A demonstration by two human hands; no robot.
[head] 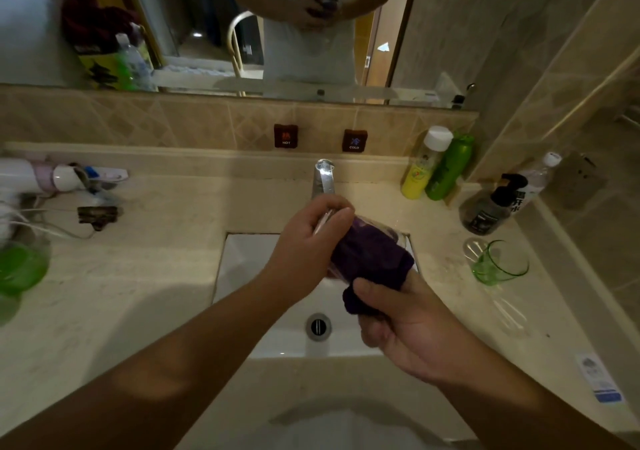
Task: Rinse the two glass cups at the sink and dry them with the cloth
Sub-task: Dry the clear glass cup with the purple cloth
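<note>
Over the white sink (pixel 242 262) my left hand (pixel 304 241) grips a clear glass cup (pixel 391 233) lying on its side, mouth toward my right. A dark purple cloth (pixel 372 262) is stuffed into that cup and bunches out of it. My right hand (pixel 398 325) clutches the cloth's loose end just below the cup. A second cup, green-tinted glass (pixel 498 264), stands upright on the counter to the right of the sink, apart from both hands. The chrome tap (pixel 323 177) rises just behind my left hand; I see no water running.
Yellow and green bottles (pixel 436 165) and a dark pump bottle (pixel 491 207) stand at the back right by the wall. A hair dryer (pixel 38 175) with its cord, a dark clip (pixel 97 215) and a green object (pixel 20 269) lie on the left counter. The drain (pixel 318 326) sits mid-basin.
</note>
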